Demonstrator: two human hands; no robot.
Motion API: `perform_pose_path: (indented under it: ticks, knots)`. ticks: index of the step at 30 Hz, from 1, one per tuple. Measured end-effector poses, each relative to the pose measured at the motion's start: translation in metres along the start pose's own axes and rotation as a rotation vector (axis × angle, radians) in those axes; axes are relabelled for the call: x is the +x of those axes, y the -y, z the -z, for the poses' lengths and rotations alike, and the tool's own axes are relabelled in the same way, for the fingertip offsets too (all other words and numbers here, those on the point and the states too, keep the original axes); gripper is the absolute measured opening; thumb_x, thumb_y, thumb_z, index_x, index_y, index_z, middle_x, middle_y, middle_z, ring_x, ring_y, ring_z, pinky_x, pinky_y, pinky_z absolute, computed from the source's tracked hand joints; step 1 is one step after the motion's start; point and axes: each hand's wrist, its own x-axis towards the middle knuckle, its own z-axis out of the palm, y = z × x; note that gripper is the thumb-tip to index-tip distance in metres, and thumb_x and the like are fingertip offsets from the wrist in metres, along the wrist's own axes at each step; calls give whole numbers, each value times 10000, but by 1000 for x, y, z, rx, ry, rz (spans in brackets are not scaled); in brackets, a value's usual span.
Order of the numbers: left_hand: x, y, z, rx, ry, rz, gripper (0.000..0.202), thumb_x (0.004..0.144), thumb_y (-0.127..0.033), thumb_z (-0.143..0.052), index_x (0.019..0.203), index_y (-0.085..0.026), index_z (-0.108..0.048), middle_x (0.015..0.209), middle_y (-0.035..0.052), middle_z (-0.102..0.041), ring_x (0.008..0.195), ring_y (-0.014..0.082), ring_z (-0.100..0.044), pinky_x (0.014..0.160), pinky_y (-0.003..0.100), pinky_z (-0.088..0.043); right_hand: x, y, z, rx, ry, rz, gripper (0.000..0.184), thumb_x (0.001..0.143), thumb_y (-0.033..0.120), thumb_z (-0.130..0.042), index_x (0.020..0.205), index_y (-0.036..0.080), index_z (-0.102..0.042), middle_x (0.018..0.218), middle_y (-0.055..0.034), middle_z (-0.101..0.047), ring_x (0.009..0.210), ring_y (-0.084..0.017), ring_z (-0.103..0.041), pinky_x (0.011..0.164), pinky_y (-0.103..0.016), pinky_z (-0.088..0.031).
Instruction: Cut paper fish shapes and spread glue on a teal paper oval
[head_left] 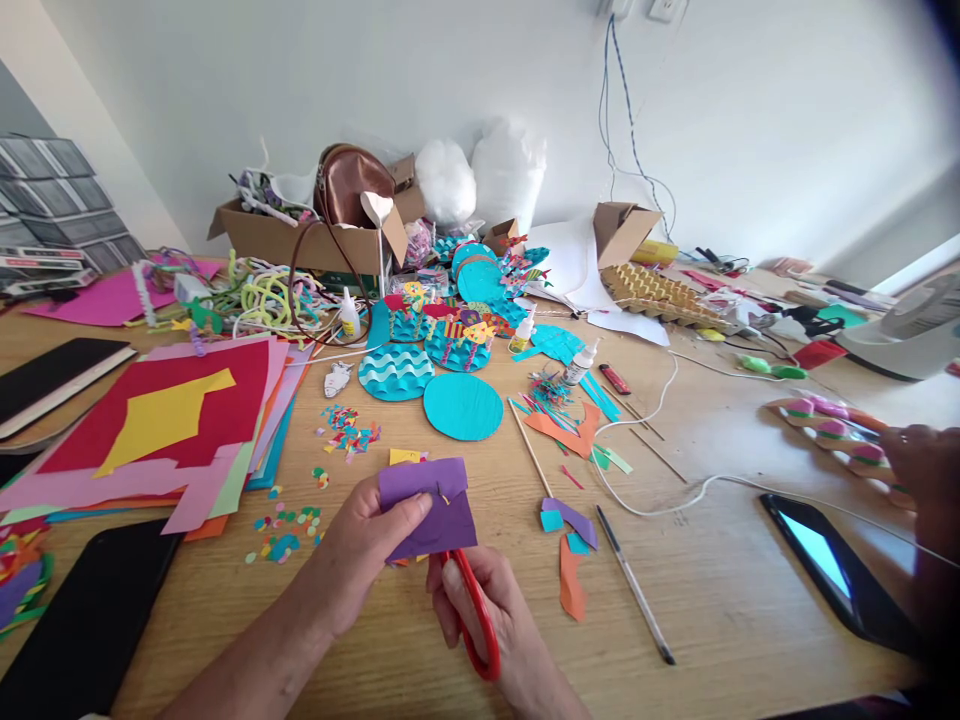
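Head view: what has the left hand [371,535] got?

— A squarish piece of purple paper [454,525], pinched at its left side with the thumb on top. The paper is held up above the pale wooden table [712,650].

And the right hand [504,597]?

— Closed around a pair of scissors with red plastic handles [486,620]. It sits below the paper and a little to the right, nearer the person's body.

How do the two line up?

— From the right hand, the paper lies straight ahead, slightly leftward. The scissors' long axis runs from the handles up and a touch left, meeting the paper's lower edge.

Are the blades parted?

— I can't tell; the paper hides most of them. Nor can I say whether the small dark mark near the thumb is a slit or a drawn line.

What lies about the hands?

— A flat turquoise paper oval [463,407] lies just beyond the purple paper. To the right are a jagged orange paper scrap [571,580] and a slim clear-barrelled pen [636,585]. Another person's hand [922,465] shows at the far right, well apart.
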Motion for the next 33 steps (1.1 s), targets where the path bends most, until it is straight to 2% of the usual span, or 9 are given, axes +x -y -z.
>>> perform_pose_path:
  ticks: [8,14,21,28,33]
  knots:
    - [0,2,6,46,61,2,175,724,-363,-621,754,-195,-656,586,-30,-576,585,130,-526,561,210,-419,-1,1,1,-49,23,35,492,822,604,-423,690,150,-561,424,76,-343,376,-55,-273,393,-187,-243]
    - [1,-1,8,81,98,-4,188,728,-361,-599,756,-182,-648,577,-22,-557,536,118,-483,465,187,-362,-1,1,2,-45,42,44,497,817,612,-426,735,148,-585,421,77,-345,374,-57,-271,388,-184,-255]
    - [1,-4,12,123,119,13,212,710,-367,-593,783,-175,-645,588,-20,-573,506,102,-440,442,182,-340,-1,3,2,-80,56,42,506,809,630,-416,657,160,-523,420,78,-338,379,-55,-267,389,-182,-257]
    - [3,-11,16,109,190,27,222,672,-347,-607,777,-162,-670,616,-9,-593,557,115,-473,507,199,-375,-3,2,3,-101,56,25,514,796,642,-427,554,192,-367,423,71,-348,384,-50,-271,386,-186,-232]
    - [5,-11,21,140,240,19,212,686,-340,-584,781,-170,-666,616,-14,-576,563,114,-464,534,205,-372,-5,3,5,-136,70,21,502,814,617,-423,555,190,-377,425,68,-350,391,-54,-272,384,-189,-224]
